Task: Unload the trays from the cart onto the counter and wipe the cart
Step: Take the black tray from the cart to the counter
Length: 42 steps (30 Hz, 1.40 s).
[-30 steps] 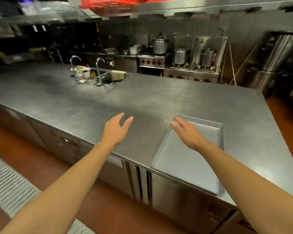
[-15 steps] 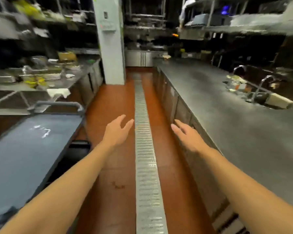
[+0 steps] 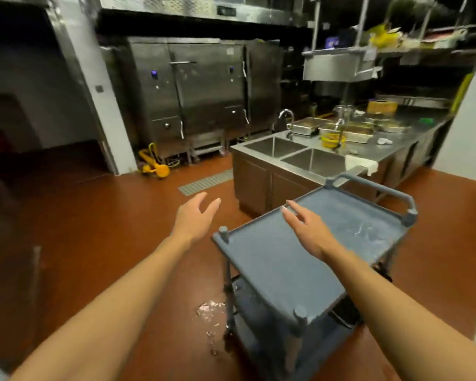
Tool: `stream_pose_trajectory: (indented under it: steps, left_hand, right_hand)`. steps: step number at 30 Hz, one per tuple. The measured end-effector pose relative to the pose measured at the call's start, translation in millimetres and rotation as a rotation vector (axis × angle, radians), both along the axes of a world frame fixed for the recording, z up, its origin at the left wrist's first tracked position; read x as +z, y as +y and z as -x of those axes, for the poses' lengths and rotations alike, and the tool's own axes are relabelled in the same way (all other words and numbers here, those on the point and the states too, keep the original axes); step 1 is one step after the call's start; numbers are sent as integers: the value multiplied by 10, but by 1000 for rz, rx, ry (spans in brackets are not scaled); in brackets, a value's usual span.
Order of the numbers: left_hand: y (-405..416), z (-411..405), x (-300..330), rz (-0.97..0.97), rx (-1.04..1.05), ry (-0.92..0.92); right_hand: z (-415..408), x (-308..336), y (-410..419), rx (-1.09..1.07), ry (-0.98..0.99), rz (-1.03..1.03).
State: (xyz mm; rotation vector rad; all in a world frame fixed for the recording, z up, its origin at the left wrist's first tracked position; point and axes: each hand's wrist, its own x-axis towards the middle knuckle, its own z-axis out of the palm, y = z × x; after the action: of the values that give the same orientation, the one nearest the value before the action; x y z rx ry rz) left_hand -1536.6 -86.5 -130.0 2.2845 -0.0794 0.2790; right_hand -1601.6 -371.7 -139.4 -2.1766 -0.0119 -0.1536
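A grey-blue cart stands on the red floor in front of me, its top shelf bare except for pale smears near the far handle. My right hand hovers over the top shelf with fingers straight and holds nothing. Left of the cart's near corner, my left hand is held out over the floor, fingers relaxed and empty. A lower shelf shows dimly under the top one. No tray is in view.
A steel counter with a double sink stands behind the cart, with a white cloth hanging at its edge and steel pans behind. Steel cabinets line the back wall. A wet patch lies on the floor by the cart.
My view has swung left from the counter with the tray, past the aisle, to the cart. Both hands stay held out in front, empty.
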Motion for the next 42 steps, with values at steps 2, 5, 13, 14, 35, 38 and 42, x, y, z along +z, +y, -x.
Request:
stream_pose_trajectory:
  steps: [2, 5, 13, 14, 35, 38, 42]
  left_hand:
    - [490, -190, -43, -17, 84, 7]
    - [1058, -451, -119, -35, 183, 30]
    - [2026, -1146, -500, -25, 379, 108]
    - [2149, -1238, -531, -24, 404, 114]
    - [4551, -3528, -820, 203, 669, 184]
    - [4832, -4188, -958, 205, 593, 225]
    - [4975, -5198, -1035, 200, 507, 257]
  right_hand:
    - [-399, -44, 499, 92, 20, -21]
    - [-957, -115, 1134, 220, 29, -57]
    - [-2281, -454, 2218, 416, 108, -95]
    - [-2463, -492, 2342, 433, 114, -90]
    - [-5559, -920, 4695, 629, 268, -239]
    - [-6073, -1012, 4835, 533, 279, -230]
    - [-6697, -1053, 4859, 380, 289, -237]
